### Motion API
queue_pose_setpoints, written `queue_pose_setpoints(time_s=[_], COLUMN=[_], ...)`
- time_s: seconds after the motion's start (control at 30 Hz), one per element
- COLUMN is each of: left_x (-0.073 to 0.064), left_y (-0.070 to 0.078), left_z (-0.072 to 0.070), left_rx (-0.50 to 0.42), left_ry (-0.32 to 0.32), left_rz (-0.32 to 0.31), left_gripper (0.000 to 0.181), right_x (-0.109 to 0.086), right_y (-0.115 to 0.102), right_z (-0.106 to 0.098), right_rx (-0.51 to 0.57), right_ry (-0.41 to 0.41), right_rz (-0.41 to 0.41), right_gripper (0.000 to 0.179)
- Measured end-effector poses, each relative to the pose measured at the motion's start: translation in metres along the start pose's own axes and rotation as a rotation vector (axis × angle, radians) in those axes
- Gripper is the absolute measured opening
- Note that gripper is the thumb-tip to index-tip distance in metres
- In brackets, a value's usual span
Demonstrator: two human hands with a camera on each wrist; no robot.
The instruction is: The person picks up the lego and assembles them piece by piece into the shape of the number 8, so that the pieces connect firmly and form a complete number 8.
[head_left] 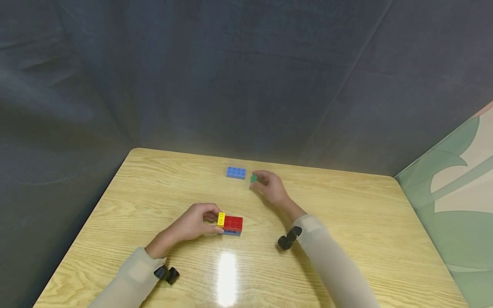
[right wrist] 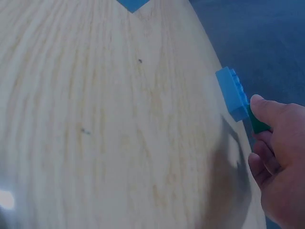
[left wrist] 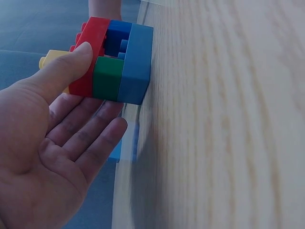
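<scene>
Low on the left half of the table, my left hand [head_left: 197, 222] holds a stack of toy building bricks between thumb and fingers. A yellow brick [head_left: 221, 220] sits on the left end of a red brick [head_left: 234, 222]. Below the red one, the left wrist view shows a green brick [left wrist: 107, 76] and a dark blue brick [left wrist: 117, 37] with a gap between them, on a blue base brick [left wrist: 137, 64]. My right hand [head_left: 271, 188] pinches a small green brick [head_left: 253, 178] toward the back. Just left of it lies a loose blue brick [head_left: 236, 173], studs up.
The wooden table [head_left: 154, 184] ends a short way behind the loose blue brick. A dark curtain [head_left: 231, 85] hangs behind and to the left. At right stands a green and beige patterned panel [head_left: 454, 205]. Each sleeve carries a black wrist device [head_left: 289, 238].
</scene>
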State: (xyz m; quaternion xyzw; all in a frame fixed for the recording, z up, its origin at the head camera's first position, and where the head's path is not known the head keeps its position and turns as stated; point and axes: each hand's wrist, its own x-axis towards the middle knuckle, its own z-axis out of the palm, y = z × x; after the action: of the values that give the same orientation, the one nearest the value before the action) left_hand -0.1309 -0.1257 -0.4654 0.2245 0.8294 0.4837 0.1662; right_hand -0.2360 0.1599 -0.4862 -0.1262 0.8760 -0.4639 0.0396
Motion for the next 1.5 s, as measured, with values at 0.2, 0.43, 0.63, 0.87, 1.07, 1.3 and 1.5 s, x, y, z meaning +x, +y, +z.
queue_pose_setpoints(time_s=[0.2, 0.43, 0.63, 0.87, 1.07, 1.3, 1.5], left_x=[0.000, 0.000, 0.000, 0.000, 0.000, 0.001, 0.000], left_y=[0.001, 0.001, 0.001, 0.001, 0.000, -0.001, -0.001], left_z=[0.000, 0.000, 0.001, 0.000, 0.000, 0.000, 0.000], left_rx=[-0.015, -0.023, -0.016, -0.015, -0.015, -0.014, -0.019], left_ry=[-0.002, -0.008, -0.004, -0.001, -0.002, 0.000, 0.000], left_rz=[-0.003, 0.000, -0.002, 0.002, 0.009, 0.019, 0.012], left_gripper=[0.034, 0.032, 0.031, 0.031, 0.031, 0.030, 0.030], right_x=[-0.004, -0.011, -0.018, -0.029, -0.037, -0.047, -0.059], right_y=[-0.007, -0.014, -0.018, -0.026, -0.034, -0.041, -0.046], right_z=[-0.008, -0.014, -0.019, -0.020, -0.021, -0.021, -0.019], right_rx=[-0.045, -0.057, -0.056, -0.060, -0.044, -0.023, -0.008], right_ry=[0.008, 0.024, 0.029, 0.022, 0.030, 0.017, 0.003], right_rz=[-0.028, -0.052, -0.084, -0.128, -0.203, -0.232, -0.239], right_gripper=[0.042, 0.042, 0.041, 0.042, 0.043, 0.041, 0.039])
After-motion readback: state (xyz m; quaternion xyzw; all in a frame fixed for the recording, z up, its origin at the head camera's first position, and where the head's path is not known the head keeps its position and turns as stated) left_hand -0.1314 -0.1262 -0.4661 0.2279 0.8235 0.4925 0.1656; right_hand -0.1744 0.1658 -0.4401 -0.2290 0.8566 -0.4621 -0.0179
